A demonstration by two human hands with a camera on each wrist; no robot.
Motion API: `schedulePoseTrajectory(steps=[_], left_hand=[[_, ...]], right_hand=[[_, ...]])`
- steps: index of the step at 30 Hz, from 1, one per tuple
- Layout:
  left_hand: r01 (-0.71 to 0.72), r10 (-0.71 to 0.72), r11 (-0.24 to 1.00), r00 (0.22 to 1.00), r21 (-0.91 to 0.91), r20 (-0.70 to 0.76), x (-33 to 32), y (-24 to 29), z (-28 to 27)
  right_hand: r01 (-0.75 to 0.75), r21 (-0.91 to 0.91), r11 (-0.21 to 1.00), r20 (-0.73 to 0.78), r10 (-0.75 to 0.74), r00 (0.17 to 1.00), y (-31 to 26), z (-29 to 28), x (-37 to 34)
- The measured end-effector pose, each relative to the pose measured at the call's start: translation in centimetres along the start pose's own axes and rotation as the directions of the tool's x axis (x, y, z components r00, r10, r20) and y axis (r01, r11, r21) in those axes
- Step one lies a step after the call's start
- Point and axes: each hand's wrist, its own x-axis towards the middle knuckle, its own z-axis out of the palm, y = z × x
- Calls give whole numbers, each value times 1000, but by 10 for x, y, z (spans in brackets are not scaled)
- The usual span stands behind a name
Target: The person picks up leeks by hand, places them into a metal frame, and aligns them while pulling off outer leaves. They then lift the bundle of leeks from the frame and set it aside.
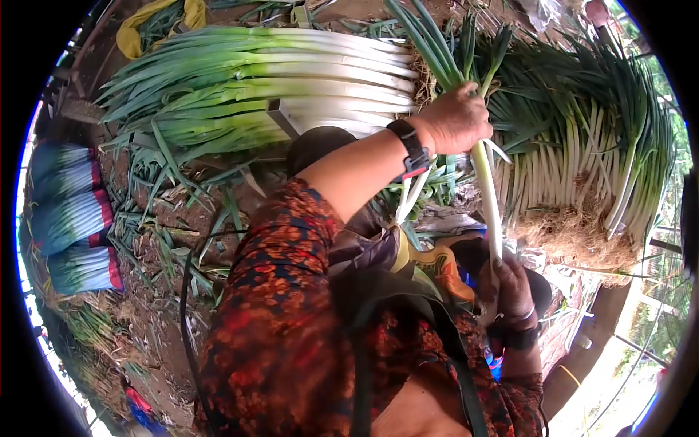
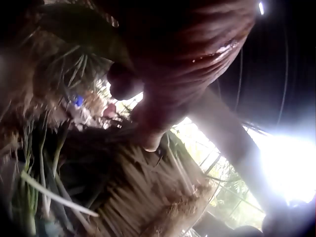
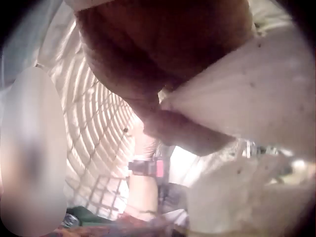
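In the head view, a long leek point(image 1: 489, 197) runs between the two hands, its green leaves at the top and its white stalk pointing down. My left hand point(image 1: 457, 120) grips it where the green leaves begin. Lower down, my right hand point(image 1: 507, 288) holds the stalk's white end, with fingers curled about it. The left wrist view shows the left hand point(image 2: 182, 74) dark and close up. Through the right wrist view, the right hand point(image 3: 158, 54) pinches a pale, pointed white piece point(image 3: 252, 94) whose outline is blurred; its root end is hidden.
Cleaned leeks point(image 1: 328, 73) lie in a wide row at the upper left. Untrimmed leeks with brown roots point(image 1: 575, 229) are heaped on the right. Bundled leeks point(image 1: 76, 211) sit at the far left. Leaf scraps point(image 1: 171, 240) litter the ground, and a metal bar point(image 1: 282, 116) sticks up.
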Motion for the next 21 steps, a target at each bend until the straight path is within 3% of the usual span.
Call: schedulePoseTrajectory(steps=[1,2,3,4,6,7,8,9,10,11,12,14,16,17,18,20,21], left_hand=[[12,-12,1000,998,12,-64,-6,-6,-6],[28,-5,982,992,188,-124,-14,-12,-17],[87,-59,978,987,190,-150,-23,-24,-31],[138,-83,957,973,254,-214,-35,-37,-47],[288,-213,911,942,296,-261,-66,-64,-89],[330,-186,852,917,407,-354,-81,-85,-102],[400,-328,843,912,360,-246,-95,-86,-138],[453,-318,791,879,411,-356,-111,-97,-146],[433,-322,715,901,548,-293,-132,-120,-155],[465,-305,698,881,544,-362,-153,-139,-158],[552,-452,649,833,524,-318,-163,-142,-166],[575,-422,637,818,514,-392,-199,-178,-149],[647,-555,649,762,400,-333,-241,-209,-107],[750,-730,649,661,127,-175,-269,-222,-72],[825,-829,548,557,-138,37,-286,-232,-47],[799,-790,600,598,28,-135,-289,-223,-38],[779,-752,618,625,110,-208,-290,-214,-34]], right_hand=[[5,-79,997,62,0,998,-9,-2,4],[-19,-110,994,44,24,999,-17,-2,11],[9,-300,954,2,-8,1000,-19,-6,24],[26,-481,876,-34,-48,998,-18,-8,40],[178,-749,638,-41,-313,949,-20,-4,83],[343,-786,514,31,-521,853,-27,5,104],[474,-807,354,112,-696,710,-34,21,126],[508,-797,325,119,-741,661,-46,41,145],[540,-788,295,124,-784,609,-60,63,163],[591,-741,319,119,-804,583,-71,83,181],[638,-689,343,110,-822,559,-79,101,201],[615,-758,216,216,-807,549,-84,122,255],[481,-850,213,189,-729,658,-59,137,318],[278,-933,-231,361,-600,714,-50,142,340],[148,-988,-49,146,-627,766,-29,154,342],[79,-991,-110,130,-613,780,-30,170,339],[116,-985,-124,168,-616,770,-33,169,332]])
